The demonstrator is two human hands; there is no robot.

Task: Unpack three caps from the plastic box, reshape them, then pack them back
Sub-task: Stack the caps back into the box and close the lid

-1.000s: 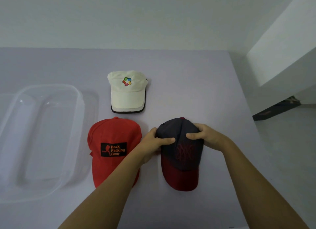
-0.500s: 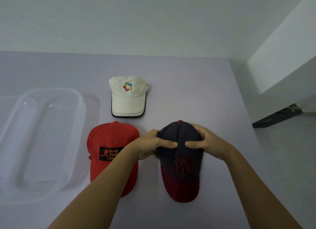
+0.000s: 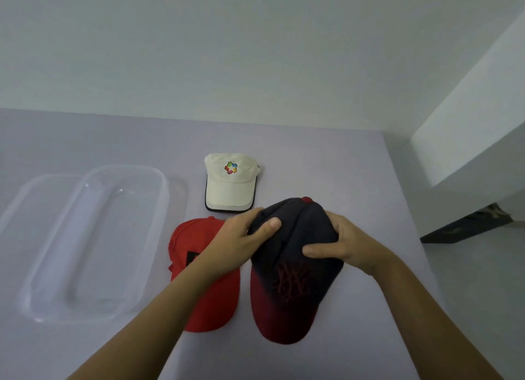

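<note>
A navy cap [image 3: 295,269] with a dark red brim and red top button sits in front of me, brim pointing toward me. My left hand [image 3: 241,239] grips the left side of its crown, thumb on top. My right hand [image 3: 341,243] grips the right side, thumb pressed across the front. To its left a red cap [image 3: 210,294] with a black patch lies flat, partly under my left forearm. A cream cap [image 3: 230,183] with a coloured logo lies farther back. The clear plastic box [image 3: 93,237] stands at the left with nothing in it.
Everything rests on a pale lilac table [image 3: 326,166]. Its right edge runs close beside the navy cap, with floor beyond. A white wall stands behind the table and a white block juts in at the upper right.
Both hands have closed tighter around the navy cap's crown and raised it slightly. My view has tilted up, so everything sits lower in the frame.
</note>
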